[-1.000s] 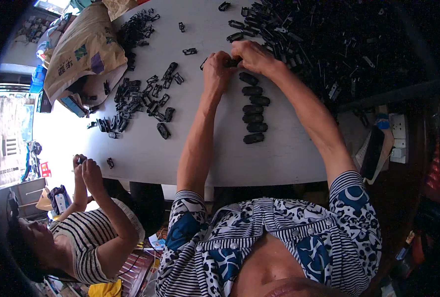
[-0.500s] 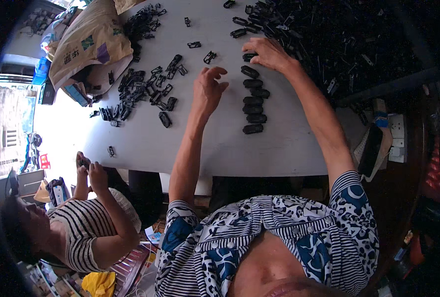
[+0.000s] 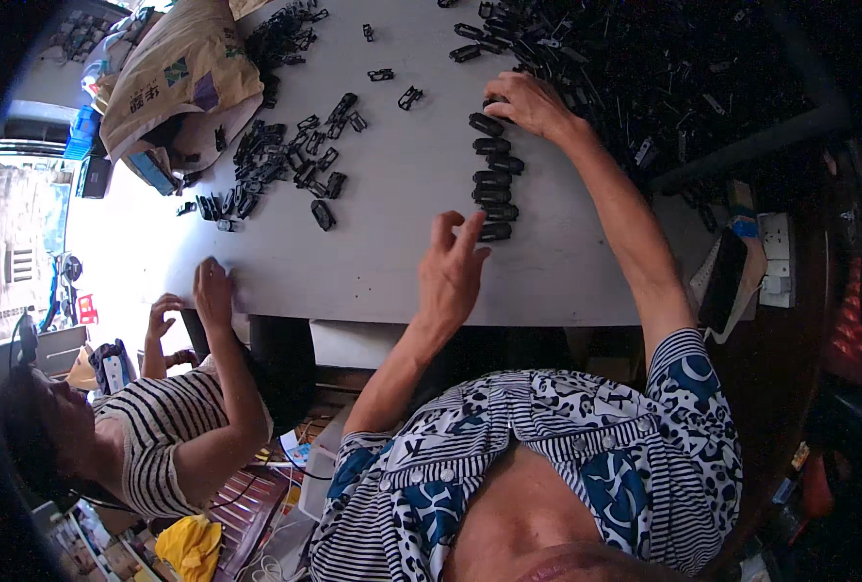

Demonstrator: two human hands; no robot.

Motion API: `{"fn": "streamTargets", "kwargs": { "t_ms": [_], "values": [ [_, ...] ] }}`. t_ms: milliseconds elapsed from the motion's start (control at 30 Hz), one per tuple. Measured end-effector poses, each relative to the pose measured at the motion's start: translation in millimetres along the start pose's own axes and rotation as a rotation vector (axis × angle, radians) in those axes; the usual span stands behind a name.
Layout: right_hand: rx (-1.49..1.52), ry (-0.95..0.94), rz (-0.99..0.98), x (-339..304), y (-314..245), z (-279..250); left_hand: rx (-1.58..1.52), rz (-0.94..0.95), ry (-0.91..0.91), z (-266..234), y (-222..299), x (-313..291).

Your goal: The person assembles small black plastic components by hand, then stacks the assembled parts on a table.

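A column of several small black plastic parts (image 3: pixel 492 178) runs from far to near across the middle of the grey table. At its far end my right hand (image 3: pixel 530 103) has its fingertips closed around another black plastic part (image 3: pixel 495 99), mostly hidden under the fingers. My left hand (image 3: pixel 453 270) is by the near end of the column, holding nothing. Its fingers are apart, and the forefinger reaches toward the nearest parts (image 3: pixel 495 232); whether it touches them I cannot tell.
A dark heap of black parts (image 3: pixel 634 68) covers the far right. More loose parts (image 3: pixel 266 160) lie left of centre, beside a large printed sack (image 3: pixel 183 82). At the table's near left, a co-worker's hand (image 3: pixel 214 294) reaches over the edge. A power strip (image 3: pixel 777 257) is at right.
My left hand has come nearer and to the right, to the near end of the column. My right hand stays at the far end. The co-worker's hand has moved onto the table edge.
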State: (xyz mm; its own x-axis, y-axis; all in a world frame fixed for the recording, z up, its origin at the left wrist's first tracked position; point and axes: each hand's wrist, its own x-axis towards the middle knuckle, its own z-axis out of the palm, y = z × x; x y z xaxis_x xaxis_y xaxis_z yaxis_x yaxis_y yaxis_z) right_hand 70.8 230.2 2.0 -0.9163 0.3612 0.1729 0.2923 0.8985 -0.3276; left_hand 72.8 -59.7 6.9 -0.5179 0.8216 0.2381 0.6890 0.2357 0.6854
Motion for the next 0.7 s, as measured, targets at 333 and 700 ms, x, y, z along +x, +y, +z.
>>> {"fn": "streamTargets", "kwargs": {
  "t_ms": [333,700],
  "values": [
    [-0.071,-0.069,-0.143,-4.3,-23.9,-2.3,0.232,0.261,0.016,30.5,-18.6,12.8],
    [-0.094,-0.013,-0.039,-38.0,-32.5,7.1,0.234,0.217,0.038,16.7,-38.6,8.0]
  ]
}}
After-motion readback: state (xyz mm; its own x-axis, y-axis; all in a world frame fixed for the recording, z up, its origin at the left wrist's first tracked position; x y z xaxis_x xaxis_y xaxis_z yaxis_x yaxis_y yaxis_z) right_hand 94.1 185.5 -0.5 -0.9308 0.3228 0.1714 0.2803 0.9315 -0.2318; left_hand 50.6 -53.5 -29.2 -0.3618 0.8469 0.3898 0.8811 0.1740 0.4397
